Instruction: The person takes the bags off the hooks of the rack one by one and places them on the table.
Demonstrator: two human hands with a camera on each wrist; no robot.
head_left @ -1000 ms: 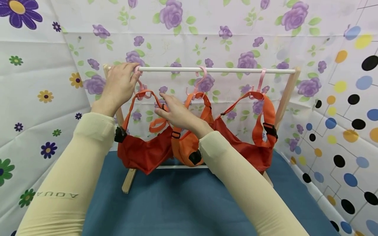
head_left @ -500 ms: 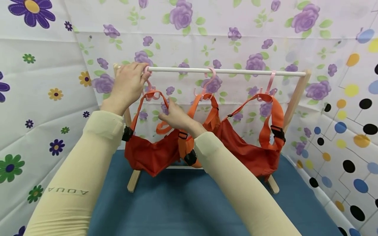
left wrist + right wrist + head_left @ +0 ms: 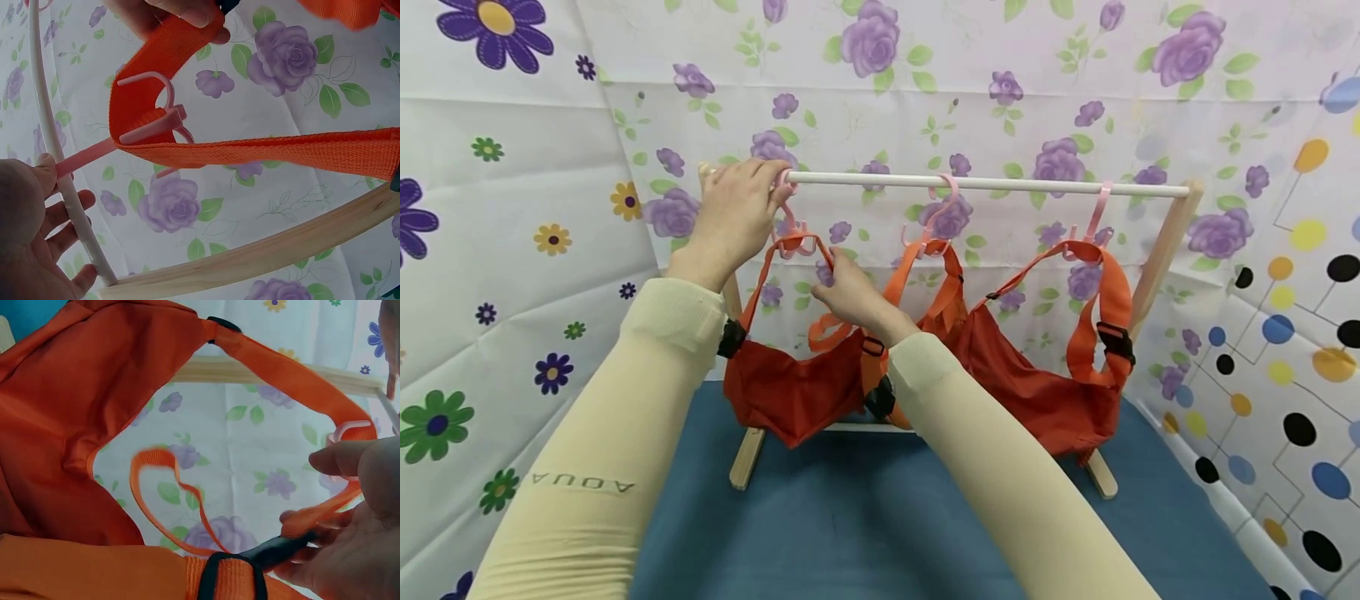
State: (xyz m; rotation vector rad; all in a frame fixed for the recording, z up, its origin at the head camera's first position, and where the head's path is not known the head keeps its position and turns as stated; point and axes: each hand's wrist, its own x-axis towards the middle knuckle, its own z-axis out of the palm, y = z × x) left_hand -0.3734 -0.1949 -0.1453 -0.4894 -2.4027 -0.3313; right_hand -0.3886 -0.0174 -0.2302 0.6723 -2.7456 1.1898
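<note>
"Any writing to read?"

"Yes, on the long, pale-yellow fabric sleeve [image 3: 598, 442] of the person's left arm, in the head view."

"What does it say?"

"The thin, dark-grey, widely spaced lettering [image 3: 583, 483] seems to read AQUA. The letters are small and faint, so I wouldn't swear to every one of them."

"Where on the sleeve exactly?"

"Across the forearm, in a single line, well apart from the cuff and just above the gathered folds lower in the picture."

"Capitals?"

"They look like it: plain strokes, roughly even in height. Which way up they stand, I can't tell."
</note>
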